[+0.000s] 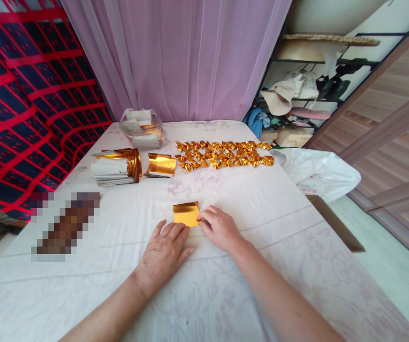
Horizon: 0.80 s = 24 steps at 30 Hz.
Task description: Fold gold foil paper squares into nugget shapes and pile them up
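A small square sheet of shiny gold foil paper lies flat on the white floral cloth over the tabletop, just ahead of both hands. The left hand rests palm down, fingers spread, its fingertips covering the sheet's near edge. The right hand pinches the sheet's right edge; its fingertips are curled under and hard to make out. Well beyond the hands lie rows of folded gold foil pieces.

Bare white cloth on the counter leaves open passage all around the gold sheet. Farther back, the paper stacks, a curled foil piece and rows of folded gold pieces bar the way, with a plastic bag behind.
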Available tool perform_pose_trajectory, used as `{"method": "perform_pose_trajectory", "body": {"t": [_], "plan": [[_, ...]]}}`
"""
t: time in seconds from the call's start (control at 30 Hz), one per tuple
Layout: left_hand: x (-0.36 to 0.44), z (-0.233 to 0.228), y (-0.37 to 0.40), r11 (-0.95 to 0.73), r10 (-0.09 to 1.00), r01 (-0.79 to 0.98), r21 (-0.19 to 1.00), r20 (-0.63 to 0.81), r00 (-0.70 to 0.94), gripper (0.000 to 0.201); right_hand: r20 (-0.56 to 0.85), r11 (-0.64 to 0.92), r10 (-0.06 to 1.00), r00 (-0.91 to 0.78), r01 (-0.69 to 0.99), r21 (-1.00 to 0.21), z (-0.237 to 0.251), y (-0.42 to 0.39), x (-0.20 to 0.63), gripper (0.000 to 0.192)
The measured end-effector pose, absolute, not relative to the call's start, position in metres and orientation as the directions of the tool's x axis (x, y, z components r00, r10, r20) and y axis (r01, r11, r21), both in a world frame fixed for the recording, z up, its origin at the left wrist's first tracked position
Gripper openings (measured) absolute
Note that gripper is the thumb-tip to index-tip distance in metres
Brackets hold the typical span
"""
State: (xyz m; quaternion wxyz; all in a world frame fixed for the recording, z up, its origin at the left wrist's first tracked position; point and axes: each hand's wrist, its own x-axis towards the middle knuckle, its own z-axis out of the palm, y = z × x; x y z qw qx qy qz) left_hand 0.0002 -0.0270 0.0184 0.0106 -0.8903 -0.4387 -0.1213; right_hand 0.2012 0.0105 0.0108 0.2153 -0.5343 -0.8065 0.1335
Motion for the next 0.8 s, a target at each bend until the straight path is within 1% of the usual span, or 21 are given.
{"method": "perform_pose_trajectory", "body": {"t": [0.2,0.37,0.47,0.6,0.8], "plan": [[-0.021,0.02,-0.023,-0.611,0.78,0.778,0.145,0.28,0.56,0.03,0.193,0.395,0.918,-0.345,0.806,-0.441,0.009,0.011,0.203,0.017],[-0.024,0.015,-0.019,-0.622,0.769,0.762,0.18,0.323,0.552,0.028,0.287,0.437,0.896,-0.338,0.781,-0.445,0.008,0.007,0.199,0.017],[-0.024,0.013,-0.017,-0.622,0.771,0.753,0.214,0.334,0.542,0.027,0.329,0.501,0.863,-0.384,0.738,-0.452,0.008,0.004,0.195,0.015],[-0.022,0.012,-0.017,-0.652,0.75,0.715,0.251,0.348,0.562,0.026,0.3,0.55,0.835,-0.461,0.715,-0.431,0.008,0.003,0.193,0.014],[-0.024,0.009,-0.014,-0.648,0.756,0.705,0.289,0.36,0.547,0.026,0.288,0.559,0.829,-0.479,0.708,-0.431,0.007,0.006,0.194,0.007]]}}
